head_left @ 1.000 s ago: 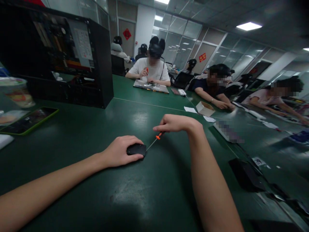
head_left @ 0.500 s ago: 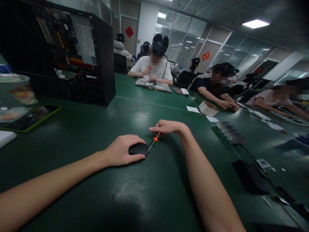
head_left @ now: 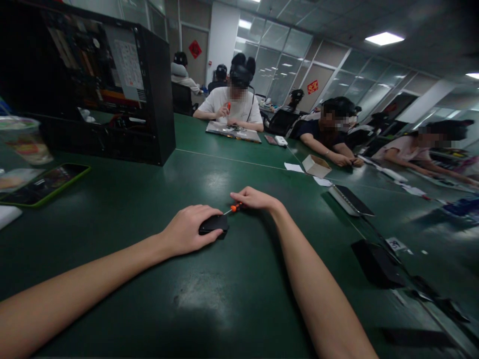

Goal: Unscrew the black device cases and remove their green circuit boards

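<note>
My left hand [head_left: 188, 230] is wrapped round a small black box-like case [head_left: 214, 226], thumb on the near side and fingers over the far side. The case rests on the green table, and its exact kind does not show. In my right hand [head_left: 256, 198] is a screwdriver [head_left: 235, 207] with an orange and black handle. Its thin metal shaft points left, and the tip reaches the far right corner of the case. Whether the tip sits in a gap there, I cannot tell. My right index finger stretches out to the left above the handle.
An open black computer case [head_left: 155, 104] stands at the back left. Near it lie a green-edged phone [head_left: 48, 183] and a plastic cup [head_left: 26, 142]. A small cardboard box [head_left: 316, 165] and a black box [head_left: 376, 264] are on the right. Other people sit across the table.
The screwdriver tip has gone from the right end of the black case to its far right corner, and the shaft lies flatter. My left hand keeps its hold.
</note>
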